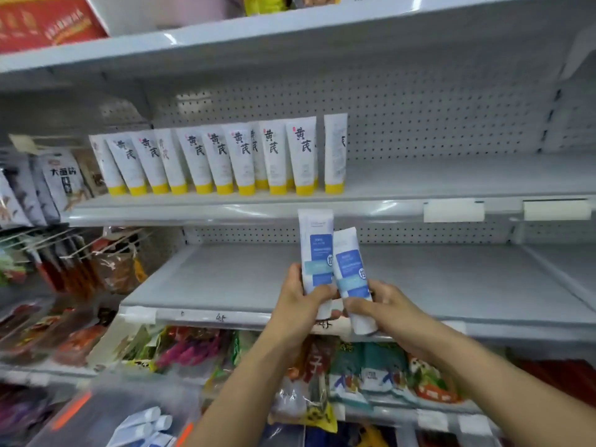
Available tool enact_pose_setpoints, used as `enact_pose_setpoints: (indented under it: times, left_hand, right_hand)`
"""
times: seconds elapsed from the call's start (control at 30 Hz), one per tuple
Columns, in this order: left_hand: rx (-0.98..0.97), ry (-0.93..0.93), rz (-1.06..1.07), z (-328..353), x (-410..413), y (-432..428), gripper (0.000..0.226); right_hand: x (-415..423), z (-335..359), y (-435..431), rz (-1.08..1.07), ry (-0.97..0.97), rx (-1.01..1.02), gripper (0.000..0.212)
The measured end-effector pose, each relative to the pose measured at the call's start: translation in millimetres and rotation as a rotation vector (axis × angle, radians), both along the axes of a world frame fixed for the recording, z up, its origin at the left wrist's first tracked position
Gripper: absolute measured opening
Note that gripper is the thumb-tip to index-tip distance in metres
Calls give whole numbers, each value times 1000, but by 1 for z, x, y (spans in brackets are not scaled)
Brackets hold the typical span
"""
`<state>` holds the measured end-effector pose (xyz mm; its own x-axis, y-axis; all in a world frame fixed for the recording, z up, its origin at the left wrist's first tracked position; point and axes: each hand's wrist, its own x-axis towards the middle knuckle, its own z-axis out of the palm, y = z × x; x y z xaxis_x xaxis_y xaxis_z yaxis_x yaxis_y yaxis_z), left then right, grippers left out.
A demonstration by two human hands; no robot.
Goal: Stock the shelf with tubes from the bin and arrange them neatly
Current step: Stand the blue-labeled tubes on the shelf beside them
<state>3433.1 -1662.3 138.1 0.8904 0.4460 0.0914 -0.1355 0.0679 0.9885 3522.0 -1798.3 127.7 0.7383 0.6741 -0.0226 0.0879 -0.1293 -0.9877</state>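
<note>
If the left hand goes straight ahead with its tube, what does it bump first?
Likely the pegboard back wall behind the grey shelf: the left hand, gripping a blue-labelled tube, points into that open bay. Depth is unclear.

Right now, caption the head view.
Left hand grips one blue-label tube, right hand the other tube, before the grey shelf.

A row of tubes [219,159] stands on the upper shelf [387,204], toward its left end. In front of the lower shelf [451,279], the left hand [300,304] holds the left tube [316,250] and the right hand [390,308] holds the right tube [351,272], the two touching side by side. At lower left, spare tubes [145,424] lie in the bin [106,417].
</note>
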Motion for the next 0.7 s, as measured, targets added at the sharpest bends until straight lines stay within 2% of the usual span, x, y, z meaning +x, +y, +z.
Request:
enact_pose_setpoints:
  times: [0.27,0.37,0.5,0.7]
  left_hand:
    - [121,-123,60,59,55,2,29]
    - [120,-164,38,73,75,8,29]
    - [142,-177,5,85,97,18,39]
    - [190,-171,-28,88,122,39,37]
  right_hand:
    - [64,94,-5,-247,-100,159,35]
    - [94,126,2,-309,-253,178,28]
    - [136,146,18,-423,-434,67,40]
    - [186,141,43,-492,-515,-131,47]
